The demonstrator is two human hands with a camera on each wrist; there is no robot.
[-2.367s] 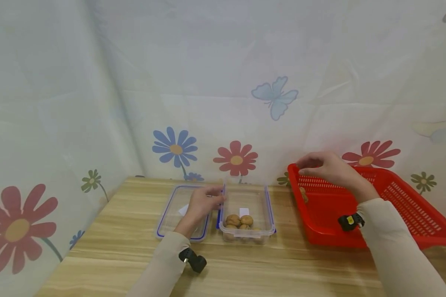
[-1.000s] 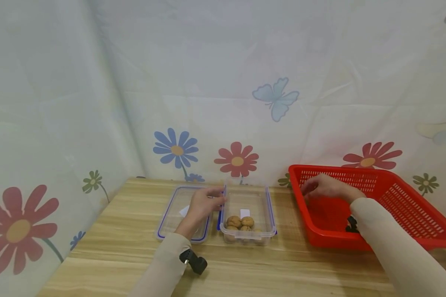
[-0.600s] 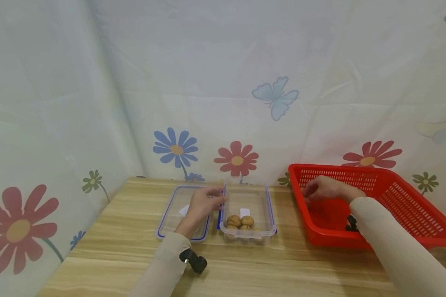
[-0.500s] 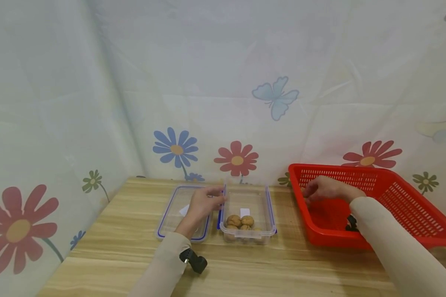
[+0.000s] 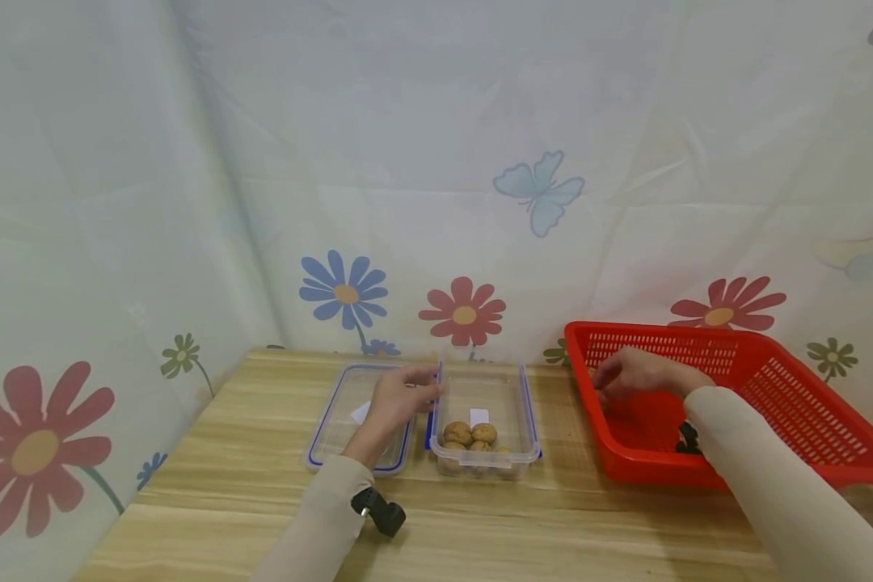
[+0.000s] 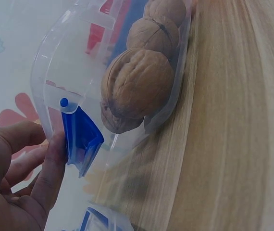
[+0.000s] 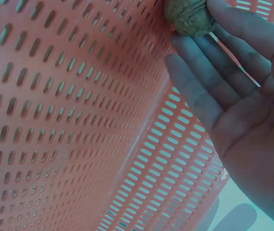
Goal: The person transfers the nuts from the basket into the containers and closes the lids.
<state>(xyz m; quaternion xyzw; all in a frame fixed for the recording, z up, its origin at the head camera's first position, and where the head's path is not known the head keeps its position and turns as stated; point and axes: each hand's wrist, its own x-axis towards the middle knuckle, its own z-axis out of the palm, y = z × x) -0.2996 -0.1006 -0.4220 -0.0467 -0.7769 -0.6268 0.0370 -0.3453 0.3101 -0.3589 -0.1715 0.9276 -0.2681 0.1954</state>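
Note:
My left hand pinches the near-left rim of a clear plastic food container, thumb and fingers on either side of the wall just by a blue latch. Several walnuts lie at the container's near end, with a white label behind them. Inside the red basket, my right hand is down by the left wall. The right wrist view has a walnut between its thumb and fingertips, close against the slotted plastic.
Left of the container, a clear lid with a blue seal lies flat on the wooden table, a white slip of paper showing on it. A flower-printed curtain hangs behind the table.
My right hand has lowered from above the basket's left rim down into the basket, onto a walnut there, and has held nearly still since. The left hand and container have not moved.

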